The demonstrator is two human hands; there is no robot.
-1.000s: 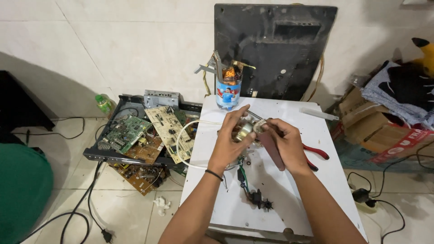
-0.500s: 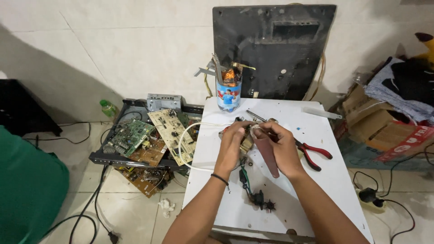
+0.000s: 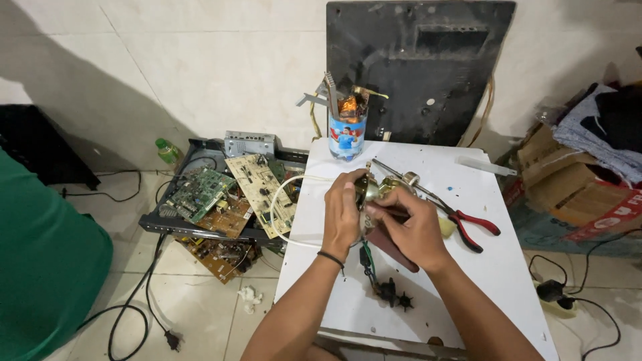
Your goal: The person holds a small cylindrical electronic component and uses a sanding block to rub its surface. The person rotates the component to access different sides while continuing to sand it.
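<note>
**Two hands on a small metal part**

While both hands meet above the white table [image 3: 468,281], the left hand [image 3: 342,217] and right hand [image 3: 411,227] each grip a small brass-coloured metal part [image 3: 372,189], held just over the tabletop. Red-handled pliers [image 3: 468,227] lie just right of the right hand; a dark wire with small black pieces [image 3: 384,284] trails below the hands. Farther back stands a can of tools [image 3: 346,130] before a black panel [image 3: 418,67]. Circuit boards [image 3: 231,197] crowd a tray left of the table. The part looks shiny and rounded, partly hidden by fingers. Both forearms reach forward, wrists bent inward.
</note>
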